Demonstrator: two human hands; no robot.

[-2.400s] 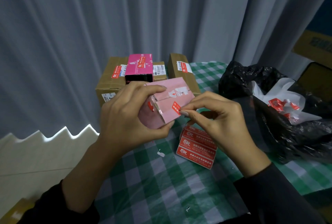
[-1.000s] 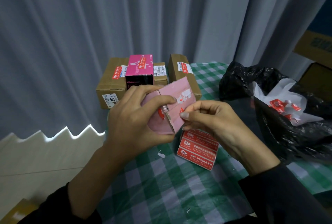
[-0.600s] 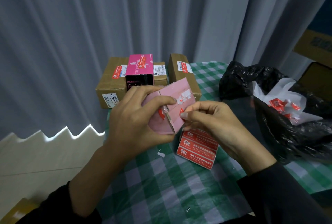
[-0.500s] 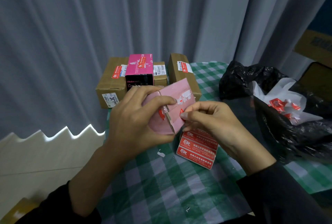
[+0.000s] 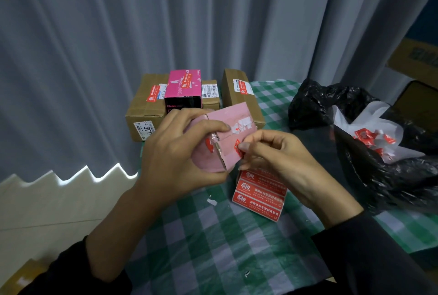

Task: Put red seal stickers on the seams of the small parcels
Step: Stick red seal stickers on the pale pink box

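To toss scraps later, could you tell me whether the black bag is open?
Open: the black bag gapes, showing white paper and red scraps inside.

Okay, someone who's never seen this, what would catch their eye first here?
The pale pink parcel at the centre, gripped in the left hand while the right hand pinches a red seal sticker onto its near edge. Just below, a sheet of red stickers lies on the green checked tablecloth. A black bag holding red-and-white scraps sits at the right.

Black long sleeves cover both forearms.
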